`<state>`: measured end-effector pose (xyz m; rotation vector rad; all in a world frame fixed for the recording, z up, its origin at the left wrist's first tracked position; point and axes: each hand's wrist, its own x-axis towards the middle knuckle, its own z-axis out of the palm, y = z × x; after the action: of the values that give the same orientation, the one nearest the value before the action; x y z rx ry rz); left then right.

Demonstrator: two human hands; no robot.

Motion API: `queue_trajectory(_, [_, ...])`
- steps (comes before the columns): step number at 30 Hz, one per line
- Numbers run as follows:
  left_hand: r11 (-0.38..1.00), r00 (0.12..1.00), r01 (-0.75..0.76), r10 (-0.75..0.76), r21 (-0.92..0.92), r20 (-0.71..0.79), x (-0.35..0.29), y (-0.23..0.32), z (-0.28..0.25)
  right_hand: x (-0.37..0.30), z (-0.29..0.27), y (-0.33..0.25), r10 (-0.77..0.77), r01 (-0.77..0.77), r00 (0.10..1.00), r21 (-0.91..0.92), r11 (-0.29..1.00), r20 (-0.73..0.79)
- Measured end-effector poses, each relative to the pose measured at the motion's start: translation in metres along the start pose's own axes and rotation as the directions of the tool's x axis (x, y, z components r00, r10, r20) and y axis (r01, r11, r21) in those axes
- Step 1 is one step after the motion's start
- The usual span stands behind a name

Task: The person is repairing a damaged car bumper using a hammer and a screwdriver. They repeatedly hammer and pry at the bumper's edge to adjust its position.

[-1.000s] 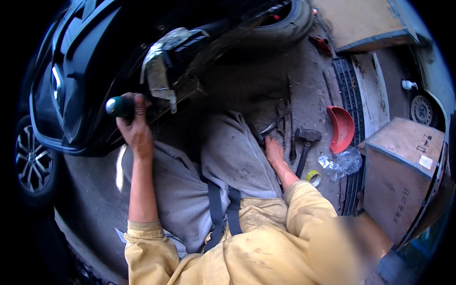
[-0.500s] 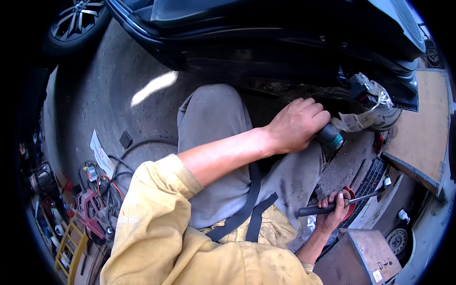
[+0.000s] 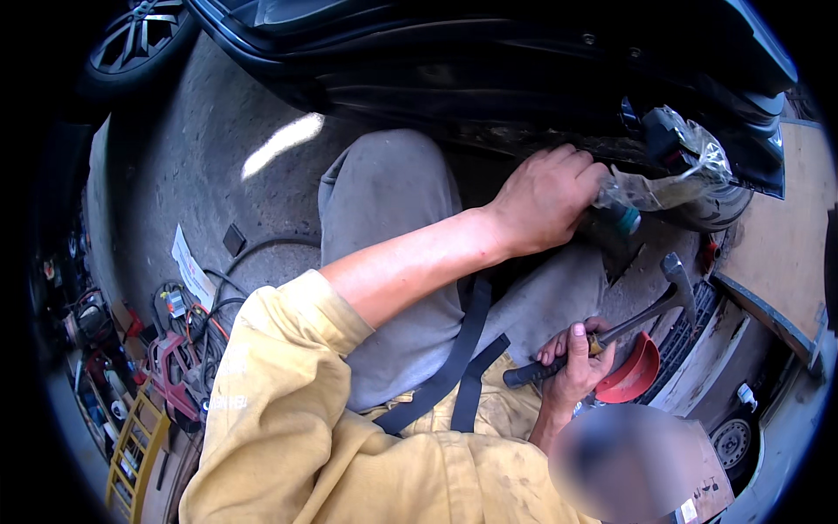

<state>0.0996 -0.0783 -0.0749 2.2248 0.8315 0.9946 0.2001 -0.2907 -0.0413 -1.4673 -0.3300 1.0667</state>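
Observation:
My left hand [image 3: 550,196] reaches out to the dark lower edge of the car body [image 3: 419,87]. Its fingers are closed around a tool handle [image 3: 627,220] with a teal end; the tool's working end is hidden by the hand. Clear plastic wrap [image 3: 663,188] hangs close beside that hand. Lower down, my right hand [image 3: 576,362] grips a hammer [image 3: 642,319] by its dark handle. The hammer's metal head points up and to the right, apart from the teal-ended handle.
A red bowl-shaped piece [image 3: 630,371] lies just beyond my right hand. Wooden panels [image 3: 772,227] stand at the right. Cables [image 3: 209,301], a pink clamp-like tool [image 3: 170,371] and a yellow ladder-like frame [image 3: 135,450] lie at the left. A car wheel [image 3: 140,39] is at the far left.
My right hand has moved left and up, and the hammer has swung so its head is higher. The left hand has shifted slightly upward with the teal-ended tool.

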Motion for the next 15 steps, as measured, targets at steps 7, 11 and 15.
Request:
queue_trajectory(7, [0.999, 1.000, 0.021, -0.022, 0.032, 0.021, -0.003, 0.000, -0.001, 0.000, -0.006, -0.004, -0.072, 0.071, 0.997, -0.050, 0.996, -0.009])
queue_trajectory(11, [0.998, 0.998, 0.035, -0.037, 0.051, 0.049, -0.006, -0.002, -0.002, 0.002, -0.004, -0.002, -0.122, 0.120, 0.992, -0.088, 0.989, -0.015])
queue_trajectory(15, [0.998, 1.000, -0.024, 0.023, 0.055, 0.002, -0.007, -0.003, -0.003, 0.002, 0.019, 0.002, -0.169, 0.168, 0.985, -0.032, 0.985, -0.036])
